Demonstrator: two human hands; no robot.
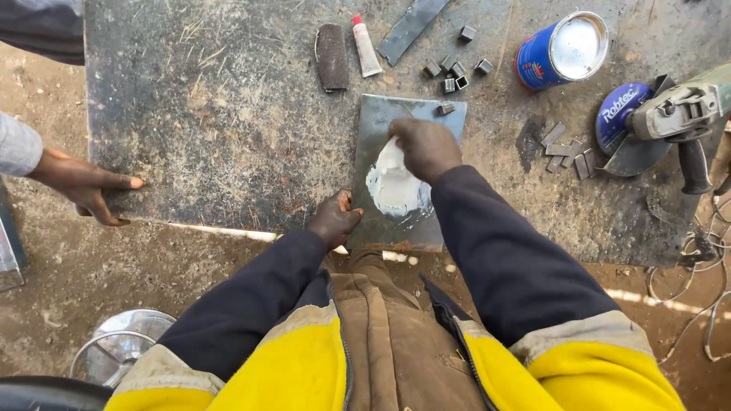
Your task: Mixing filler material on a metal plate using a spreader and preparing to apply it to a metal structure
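1. The right hand (425,146) presses a white paste patch (394,185) onto the grey rectangular steel plate (381,122), which lies at the near edge of the scratched metal counter (221,114); its fingers are curled down, and I cannot tell whether they hold a spreader.
2. The left hand (333,221) pinches the plate's near corner, fingers closed on its edge.
3. Spreading likely goes best with firm, even strokes and the plate pinned.
4. Counted: one blue open tin (562,50), one white tube (365,47), one angle grinder (670,114), about seven small square nuts (455,68), and one other person's hand (87,186).
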